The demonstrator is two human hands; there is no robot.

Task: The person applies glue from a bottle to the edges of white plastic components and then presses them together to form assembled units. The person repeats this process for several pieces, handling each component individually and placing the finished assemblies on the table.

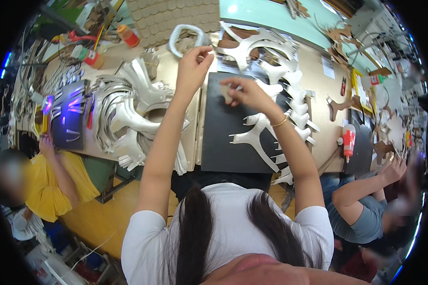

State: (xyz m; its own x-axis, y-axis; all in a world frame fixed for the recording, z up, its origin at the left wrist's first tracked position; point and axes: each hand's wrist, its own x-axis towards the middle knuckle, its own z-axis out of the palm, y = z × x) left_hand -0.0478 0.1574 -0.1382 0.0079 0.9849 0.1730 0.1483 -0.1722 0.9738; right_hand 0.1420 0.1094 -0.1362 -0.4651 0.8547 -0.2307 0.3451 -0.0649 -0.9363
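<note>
My left hand [194, 70] is raised past the far left corner of a black board [223, 142], fingers curled together. Whatever it may hold is too small to make out. Over the board's upper part, my right hand [242, 92] pinches a small beige piece [226, 95]. Silver cut-out leather pieces [252, 137] with strap-like arms overlap along the board's right side, near my right forearm. More silver cut-outs [133, 114] lie in a thick fanned stack left of my left forearm.
Behind my hands are a white ring-shaped container [180, 35] and a sheet of brown rounded pieces [176, 19]. Orange bottles [128, 35] stand far left; a red-and-white glue bottle [349, 140] lies at right. Co-workers sit at both sides, one in a yellow shirt [62, 183].
</note>
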